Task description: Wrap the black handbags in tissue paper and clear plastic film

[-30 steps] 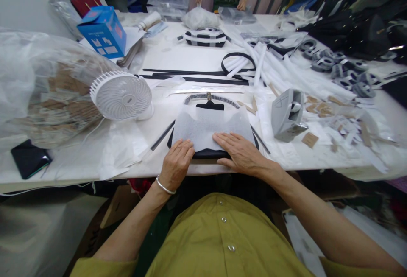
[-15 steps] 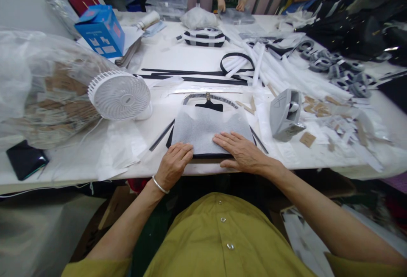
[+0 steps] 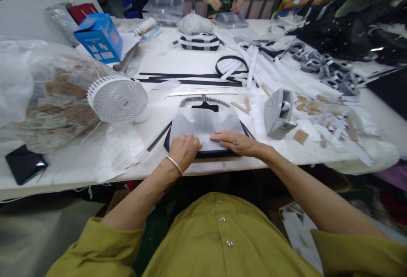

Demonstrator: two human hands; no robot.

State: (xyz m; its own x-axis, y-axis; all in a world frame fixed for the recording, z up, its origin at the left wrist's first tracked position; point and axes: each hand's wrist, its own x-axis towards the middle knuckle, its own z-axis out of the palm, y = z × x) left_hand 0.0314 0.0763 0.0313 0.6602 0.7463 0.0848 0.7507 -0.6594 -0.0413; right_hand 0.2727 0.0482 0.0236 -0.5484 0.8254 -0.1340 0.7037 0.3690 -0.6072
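Note:
A black bag [image 3: 219,154] lies flat at the table's front edge, mostly covered by a thin whitish-grey sheet [image 3: 206,124]. Beyond the sheet show the bag's wrapped, curved handle [image 3: 187,100] and a black tab [image 3: 205,106] with a metal clasp [image 3: 204,98]. My left hand [image 3: 185,152] is closed, knuckles up, against the sheet's lower left part; its fingertips are hidden, so what they grip cannot be made out. Stretched flat, my right hand [image 3: 235,142] presses on the sheet's lower right part, fingers pointing left. Dark strap ends stick out at both sides.
A white fan [image 3: 119,99] and a clear bag of brown tags [image 3: 63,99] stand left. To the right are a grey tape dispenser [image 3: 278,113], white tubes [image 3: 286,77] and paper scraps. Black strips [image 3: 190,81] lie behind the bag. Co-workers are across the table.
My left hand has slid right along the sheet and curled more. The right hand has flattened, its fingers now pointing more to the left. The view has shifted slightly.

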